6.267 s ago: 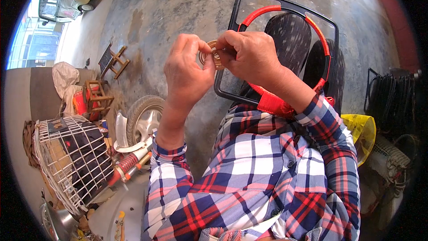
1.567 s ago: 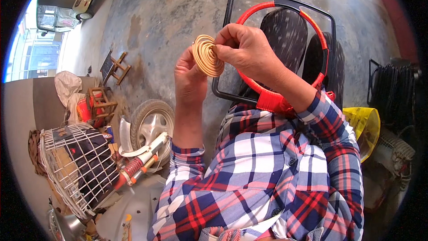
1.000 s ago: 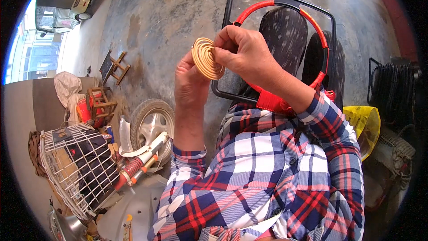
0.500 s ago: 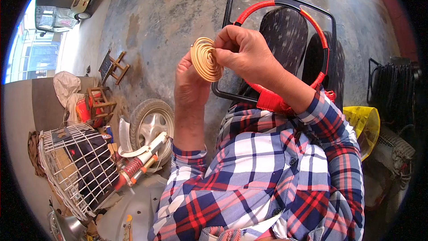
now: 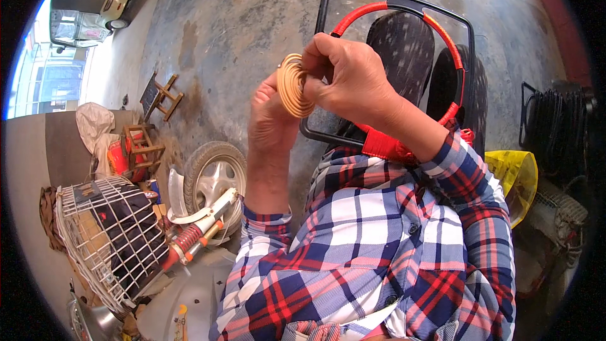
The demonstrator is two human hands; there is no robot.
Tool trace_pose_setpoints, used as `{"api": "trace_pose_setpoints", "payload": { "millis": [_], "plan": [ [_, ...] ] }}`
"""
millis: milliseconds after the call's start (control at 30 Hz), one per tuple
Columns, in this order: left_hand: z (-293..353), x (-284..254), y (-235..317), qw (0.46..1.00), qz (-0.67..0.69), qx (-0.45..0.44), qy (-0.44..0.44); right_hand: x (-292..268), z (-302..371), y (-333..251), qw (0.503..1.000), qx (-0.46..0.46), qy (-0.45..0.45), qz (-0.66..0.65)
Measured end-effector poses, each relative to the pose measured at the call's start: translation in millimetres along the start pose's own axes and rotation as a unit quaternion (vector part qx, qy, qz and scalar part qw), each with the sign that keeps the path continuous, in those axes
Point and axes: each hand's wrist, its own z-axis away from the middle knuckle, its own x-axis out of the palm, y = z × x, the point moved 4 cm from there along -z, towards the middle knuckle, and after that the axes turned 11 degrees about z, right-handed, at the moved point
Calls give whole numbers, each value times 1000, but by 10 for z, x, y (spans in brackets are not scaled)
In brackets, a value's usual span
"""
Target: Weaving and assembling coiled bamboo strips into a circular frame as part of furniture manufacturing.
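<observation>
A flat coil of thin tan cord or cane (image 5: 292, 91) is held up between my two hands. My left hand (image 5: 268, 107) grips its outer side from the left, with the fingers partly behind it. The fingers of my right hand (image 5: 347, 76) are bent and pinched at the coil's middle; their tips are partly hidden. Across my lap lies a black rectangular frame with a round hoop (image 5: 445, 35) inside, wrapped in places with red cord. A thick bundle of red cord (image 5: 382, 143) hangs on the hoop's near side, just below my right forearm.
To the left stand a scooter wheel (image 5: 218, 177), a white wire basket (image 5: 107, 233) and small wooden stools (image 5: 165, 96). A three-wheeled vehicle (image 5: 95, 0) is parked far left. On the right are a yellow bag (image 5: 514, 180) and stacked black frames (image 5: 555, 120).
The coil has turned more edge-on and shifted slightly right. My left hand has followed it a little; my right hand has tilted while keeping its pinch.
</observation>
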Motion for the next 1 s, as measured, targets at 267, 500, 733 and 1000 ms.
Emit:
{"api": "trace_pose_setpoints", "payload": {
  "millis": [267, 500, 733, 1000],
  "plan": [
    [28, -62, -39, 999, 38, 8, 22, 1, 62, -36, 994, -79, 66, 41],
    [26, -70, -58, 997, 43, -9, 61, -30, 52, -16, 994, -93, 58, 18],
    [14, -69, -68, 996, 67, -30, 44, -11, 63, -2, 993, -95, 67, 33],
    [6, -128, -117, 995, 72, -47, 43, -2, 71, 11, 988, -128, 77, 37]
  ]
}}
